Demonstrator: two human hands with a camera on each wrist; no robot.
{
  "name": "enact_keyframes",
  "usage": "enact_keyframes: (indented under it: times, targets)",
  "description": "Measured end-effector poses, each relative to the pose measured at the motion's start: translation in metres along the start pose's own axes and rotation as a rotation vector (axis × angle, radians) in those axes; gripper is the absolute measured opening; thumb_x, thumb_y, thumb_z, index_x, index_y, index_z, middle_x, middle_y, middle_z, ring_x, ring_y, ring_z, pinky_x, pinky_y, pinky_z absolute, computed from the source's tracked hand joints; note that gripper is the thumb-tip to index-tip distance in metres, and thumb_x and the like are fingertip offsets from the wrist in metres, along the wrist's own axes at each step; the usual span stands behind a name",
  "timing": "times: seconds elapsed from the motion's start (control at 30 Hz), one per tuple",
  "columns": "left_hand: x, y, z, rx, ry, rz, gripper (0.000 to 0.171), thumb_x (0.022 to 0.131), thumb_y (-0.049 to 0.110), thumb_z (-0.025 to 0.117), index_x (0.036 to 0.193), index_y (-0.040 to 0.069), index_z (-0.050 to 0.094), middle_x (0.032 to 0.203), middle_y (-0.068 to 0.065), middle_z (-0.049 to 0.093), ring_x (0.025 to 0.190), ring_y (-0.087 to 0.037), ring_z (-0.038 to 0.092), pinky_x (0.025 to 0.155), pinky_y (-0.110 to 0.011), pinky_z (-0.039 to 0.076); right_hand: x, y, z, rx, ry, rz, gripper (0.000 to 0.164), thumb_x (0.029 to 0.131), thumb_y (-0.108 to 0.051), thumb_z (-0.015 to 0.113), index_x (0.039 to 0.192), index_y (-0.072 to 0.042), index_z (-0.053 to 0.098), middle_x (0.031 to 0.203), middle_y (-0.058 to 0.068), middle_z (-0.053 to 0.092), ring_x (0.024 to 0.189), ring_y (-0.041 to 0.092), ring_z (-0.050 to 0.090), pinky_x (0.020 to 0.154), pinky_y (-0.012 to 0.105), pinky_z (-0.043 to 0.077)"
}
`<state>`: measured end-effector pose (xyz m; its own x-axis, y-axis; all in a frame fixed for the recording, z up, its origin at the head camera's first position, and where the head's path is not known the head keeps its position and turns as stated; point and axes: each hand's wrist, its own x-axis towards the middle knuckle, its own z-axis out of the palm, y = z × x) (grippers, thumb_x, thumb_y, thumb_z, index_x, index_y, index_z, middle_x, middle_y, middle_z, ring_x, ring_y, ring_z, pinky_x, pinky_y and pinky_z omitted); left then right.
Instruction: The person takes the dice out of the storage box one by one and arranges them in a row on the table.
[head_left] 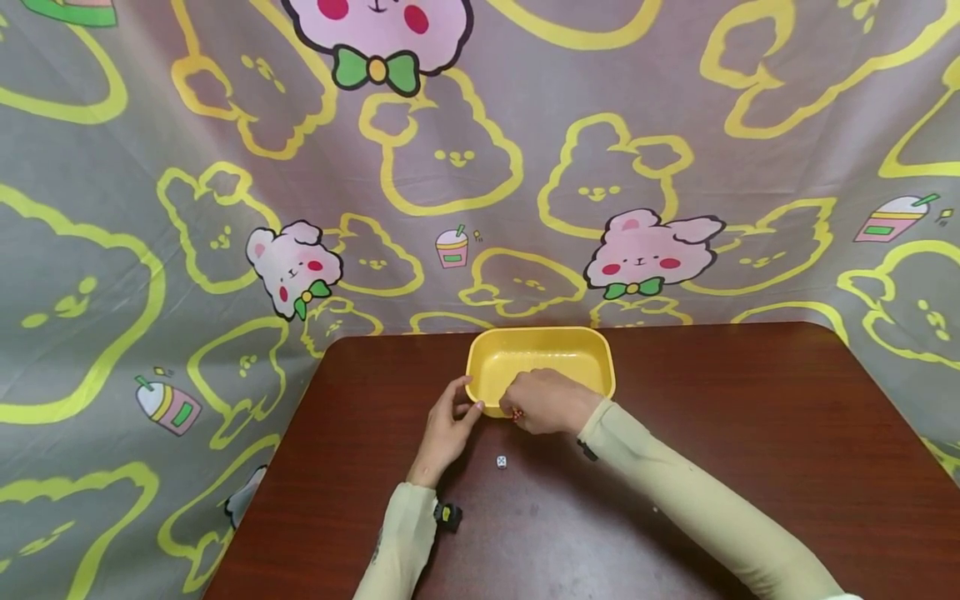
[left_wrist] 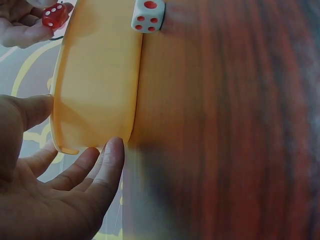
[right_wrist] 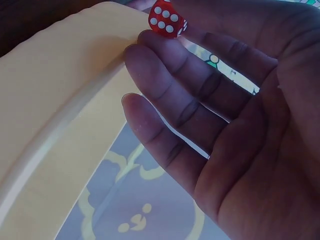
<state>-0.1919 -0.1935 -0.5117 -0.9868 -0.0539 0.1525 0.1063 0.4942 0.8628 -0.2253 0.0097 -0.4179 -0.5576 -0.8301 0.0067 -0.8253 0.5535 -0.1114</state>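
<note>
A yellow plastic basin (head_left: 540, 333) stands at the far edge of the table. My left hand (head_left: 446, 429) holds its near left corner, the thumb at the rim and the fingers spread along the outer wall. At the front rim, my right hand (head_left: 551, 402) pinches a red die (right_wrist: 166, 20) with white pips. In the right wrist view the remaining fingers (right_wrist: 150, 70) extend beside the basin's rim. On the table in front of the basin lies a white die (head_left: 502, 462), which shows red pips in the left wrist view.
The dark reddish-brown wooden table (head_left: 750, 433) extends to both sides of the basin. Behind it and at the left hangs a grey curtain (head_left: 525, 225) printed with yellow outlines and cartoon animals. Each wrist carries a small black device (head_left: 448, 517).
</note>
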Motion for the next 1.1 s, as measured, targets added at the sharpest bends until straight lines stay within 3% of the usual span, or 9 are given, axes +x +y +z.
enact_keyframes:
  times: [0.4,0.8,1.1]
  targets:
    - [0.001,0.0,0.0,0.0,0.011,0.028,0.045,0.092,0.016,0.066,0.135,0.017,0.05,0.12,-0.013,0.063,0.098,-0.025,0.067,0.085,-0.036,0.054,-0.005,-0.006,0.009,-0.049,0.015,-0.015,0.013,0.078,-0.013,0.071,0.075,-0.025,0.07,0.074,-0.008,0.065,0.071,0.014,0.06,0.061,0.035,0.051]
    - [0.001,0.001,0.0,-0.006,0.003,0.019,0.047,0.093,0.017,0.066,0.137,0.012,0.049,0.122,-0.019,0.062,0.099,-0.026,0.066,0.087,-0.038,0.054,-0.008,-0.008,0.017,-0.006,0.026,-0.031,0.019,0.076,-0.009,0.069,0.065,-0.023,0.064,0.063,-0.01,0.056,0.061,0.011,0.051,0.056,0.031,0.045]
    - [0.001,-0.001,0.0,-0.007,-0.001,0.021,0.049,0.093,0.018,0.066,0.138,0.012,0.048,0.124,-0.02,0.062,0.101,-0.029,0.066,0.09,-0.043,0.053,-0.011,-0.011,0.025,-0.013,0.001,-0.039,0.017,0.075,-0.009,0.07,0.069,-0.023,0.064,0.063,-0.009,0.057,0.058,0.009,0.05,0.053,0.029,0.044]
